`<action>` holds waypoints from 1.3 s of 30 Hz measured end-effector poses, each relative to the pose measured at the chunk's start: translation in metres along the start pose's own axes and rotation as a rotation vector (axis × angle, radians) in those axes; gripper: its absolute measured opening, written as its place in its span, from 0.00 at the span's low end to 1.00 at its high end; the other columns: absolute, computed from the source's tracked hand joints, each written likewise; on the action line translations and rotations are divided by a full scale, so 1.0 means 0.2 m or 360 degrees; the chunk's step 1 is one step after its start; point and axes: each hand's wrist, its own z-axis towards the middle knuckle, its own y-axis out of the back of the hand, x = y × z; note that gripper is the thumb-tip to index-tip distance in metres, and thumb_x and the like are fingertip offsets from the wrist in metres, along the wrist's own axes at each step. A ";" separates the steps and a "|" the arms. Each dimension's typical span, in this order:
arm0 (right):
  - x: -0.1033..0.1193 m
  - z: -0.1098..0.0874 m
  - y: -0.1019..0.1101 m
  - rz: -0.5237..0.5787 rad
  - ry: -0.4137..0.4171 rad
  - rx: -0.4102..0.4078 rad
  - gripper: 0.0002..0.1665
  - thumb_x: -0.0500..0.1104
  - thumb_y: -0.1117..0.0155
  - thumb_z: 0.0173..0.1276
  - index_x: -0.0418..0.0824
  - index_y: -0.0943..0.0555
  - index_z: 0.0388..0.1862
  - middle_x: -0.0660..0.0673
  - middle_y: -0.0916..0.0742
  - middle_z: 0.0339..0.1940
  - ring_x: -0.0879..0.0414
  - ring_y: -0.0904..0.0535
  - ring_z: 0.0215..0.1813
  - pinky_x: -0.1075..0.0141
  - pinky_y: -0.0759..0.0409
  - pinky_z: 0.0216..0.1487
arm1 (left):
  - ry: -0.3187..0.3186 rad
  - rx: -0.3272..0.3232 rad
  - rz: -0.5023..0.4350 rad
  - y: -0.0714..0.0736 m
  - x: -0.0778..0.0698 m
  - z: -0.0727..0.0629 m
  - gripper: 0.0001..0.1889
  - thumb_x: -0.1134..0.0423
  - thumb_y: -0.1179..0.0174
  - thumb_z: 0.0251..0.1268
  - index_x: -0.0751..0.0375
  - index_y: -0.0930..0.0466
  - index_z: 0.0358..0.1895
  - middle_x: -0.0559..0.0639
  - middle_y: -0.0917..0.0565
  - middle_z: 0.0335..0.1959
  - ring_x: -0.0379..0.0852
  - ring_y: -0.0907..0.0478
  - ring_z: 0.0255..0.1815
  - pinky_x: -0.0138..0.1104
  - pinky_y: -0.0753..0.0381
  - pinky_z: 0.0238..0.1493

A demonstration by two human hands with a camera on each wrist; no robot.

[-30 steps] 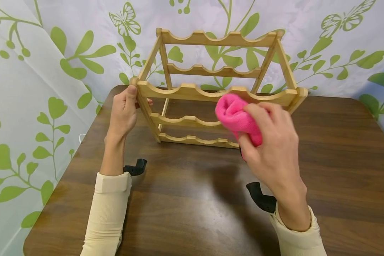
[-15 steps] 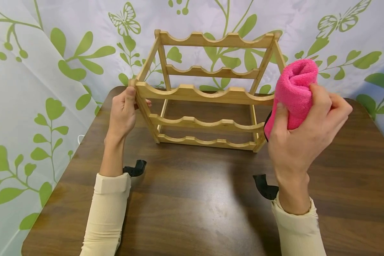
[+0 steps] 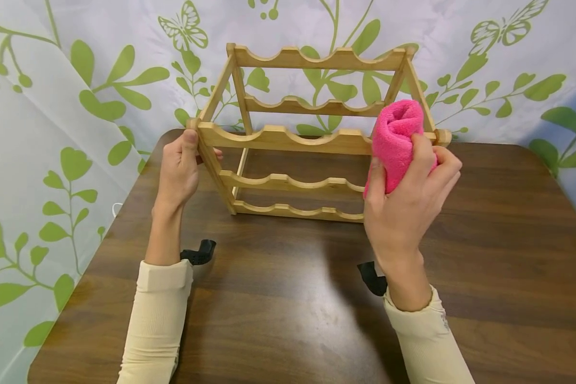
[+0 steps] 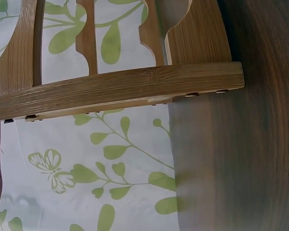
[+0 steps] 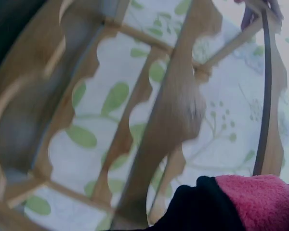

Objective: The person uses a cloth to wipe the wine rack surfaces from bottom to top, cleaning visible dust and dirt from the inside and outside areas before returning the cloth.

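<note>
A light wooden wine rack (image 3: 288,137) with scalloped rails stands on the brown table in the head view. My left hand (image 3: 178,168) grips its front left post near the top corner, thumb on the front. In my right hand (image 3: 408,197) is a folded pink cloth (image 3: 396,141), held against the right end of the top front rail, where it covers part of that rail and the right post. The left wrist view shows the rack's post (image 4: 120,86) crossing close to the camera. Cloth with a dark edge (image 5: 260,202) appears low in the right wrist view.
The dark wood table (image 3: 278,298) extends around the rack. Behind it hangs a pale backdrop (image 3: 101,32) printed with green leaves and butterflies. Black wrist-worn pieces (image 3: 199,252) sit by both cuffs. A thin white loop (image 3: 117,208) shows at the table's left edge.
The right hand with the cloth moved from the middle of the front rail out past the right end, then back left onto the rail's right part. The left hand keeps its grip.
</note>
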 end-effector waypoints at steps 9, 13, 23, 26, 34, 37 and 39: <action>0.03 -0.06 -0.03 0.0132 0.0016 0.0074 0.25 0.50 0.36 0.68 0.42 0.28 0.60 0.31 0.26 0.52 0.47 0.30 0.57 0.50 0.27 0.54 | 0.0007 0.0025 0.0000 0.00 -0.01 0.01 0.30 0.37 0.55 0.71 0.61 0.15 0.44 0.55 0.16 0.28 0.45 0.16 0.29 0.31 0.16 0.38; 0.03 -0.06 -0.04 0.0181 0.0042 0.0079 0.24 0.49 0.34 0.65 0.44 0.26 0.58 0.32 0.25 0.52 0.49 0.30 0.58 0.50 0.27 0.52 | 0.0016 0.0021 -0.0012 0.00 -0.01 0.01 0.29 0.37 0.54 0.70 0.59 0.14 0.42 0.56 0.16 0.27 0.44 0.15 0.29 0.31 0.16 0.38; 0.07 -0.08 -0.06 0.0290 0.0289 0.0252 0.21 0.39 0.40 0.61 0.42 0.20 0.54 0.30 0.24 0.50 0.38 0.28 0.53 0.45 0.28 0.45 | 0.0007 0.0008 0.0008 0.01 0.00 0.00 0.28 0.38 0.55 0.71 0.57 0.15 0.42 0.54 0.16 0.28 0.44 0.16 0.29 0.30 0.16 0.37; 0.09 -0.13 -0.07 0.0235 0.0417 0.0392 0.18 0.37 0.39 0.65 0.42 0.19 0.55 0.29 0.24 0.50 0.34 0.28 0.52 0.44 0.26 0.43 | 0.0010 0.0006 0.0004 0.02 0.00 0.00 0.29 0.37 0.55 0.70 0.58 0.14 0.42 0.55 0.16 0.28 0.44 0.15 0.29 0.31 0.16 0.37; 0.11 -0.20 -0.10 0.0134 0.0560 0.0511 0.16 0.36 0.39 0.70 0.47 0.18 0.55 0.33 0.22 0.50 0.36 0.26 0.52 0.44 0.19 0.27 | 0.0026 -0.0008 -0.0015 0.02 0.00 -0.01 0.27 0.38 0.54 0.70 0.56 0.14 0.41 0.62 0.17 0.28 0.43 0.16 0.29 0.30 0.16 0.38; 0.11 -0.19 -0.10 0.0231 0.0565 0.0354 0.15 0.33 0.39 0.68 0.45 0.16 0.51 0.33 0.21 0.48 0.35 0.25 0.49 0.44 0.20 0.34 | 0.0026 -0.0002 -0.0018 0.01 0.00 0.00 0.27 0.37 0.53 0.70 0.56 0.14 0.41 0.64 0.17 0.29 0.43 0.16 0.28 0.30 0.16 0.38; 0.11 -0.18 -0.10 0.0265 0.0544 0.0225 0.15 0.31 0.40 0.67 0.43 0.16 0.49 0.32 0.21 0.46 0.34 0.25 0.47 0.44 0.22 0.37 | 0.0021 0.0003 -0.0016 0.01 0.00 0.00 0.27 0.38 0.54 0.70 0.57 0.14 0.41 0.65 0.18 0.29 0.43 0.16 0.28 0.30 0.16 0.37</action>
